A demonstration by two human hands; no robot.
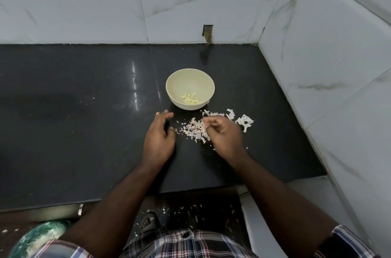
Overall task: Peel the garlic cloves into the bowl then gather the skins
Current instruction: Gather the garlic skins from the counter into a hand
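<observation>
A cream bowl (pixel 190 82) stands on the black counter (pixel 84 131) and holds several peeled garlic cloves (pixel 190 98). In front of it and to the right lies a loose spread of papery garlic skins (pixel 195 129), with a larger white piece (pixel 245 121) at the right end. My left hand (pixel 159 138) rests on the counter at the left edge of the skins, fingers loosely bent and holding nothing. My right hand (pixel 225 134) hovers over the skins, blurred, its fingers curled; whether it holds skins is unclear.
Marble-tiled walls close off the counter at the back and right (pixel 317 67). A small notch (pixel 208 33) is cut in the back wall. Below the counter's front edge, skins are scattered on the dark floor (pixel 190 211) near a sandal (pixel 149 220).
</observation>
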